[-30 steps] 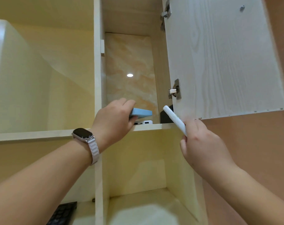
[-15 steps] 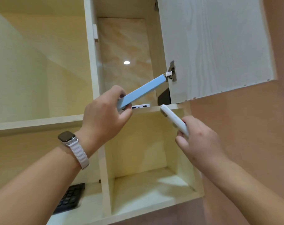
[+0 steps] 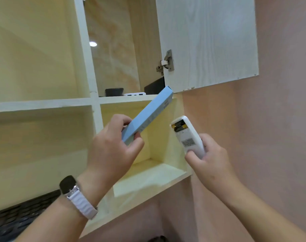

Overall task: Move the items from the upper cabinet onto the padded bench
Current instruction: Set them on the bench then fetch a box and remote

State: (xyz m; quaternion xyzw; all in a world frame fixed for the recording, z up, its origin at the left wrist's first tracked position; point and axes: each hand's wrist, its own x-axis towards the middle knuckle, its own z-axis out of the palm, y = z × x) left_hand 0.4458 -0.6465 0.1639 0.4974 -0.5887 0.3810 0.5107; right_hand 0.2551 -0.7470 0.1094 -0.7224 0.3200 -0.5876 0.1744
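Pale pink wall, cream open shelving, pale woodgrain cabinet door ajar on its hinge

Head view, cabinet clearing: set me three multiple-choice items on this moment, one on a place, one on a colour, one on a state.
1. Where does the black keyboard lie?
A. lower left shelf
B. upper cabinet
C. in a hand

2. What colour is the flat box in the left hand?
A. red
B. light blue
C. black

3. How is the cabinet door?
A. shut
B. removed
C. open

Key: 1 A, it shows at the bottom left, below the shelves. 2 B, its faces are light blue. 3 C, it hangs swung out on its hinge, with items still on the shelf inside. The right hand holds a white remote.
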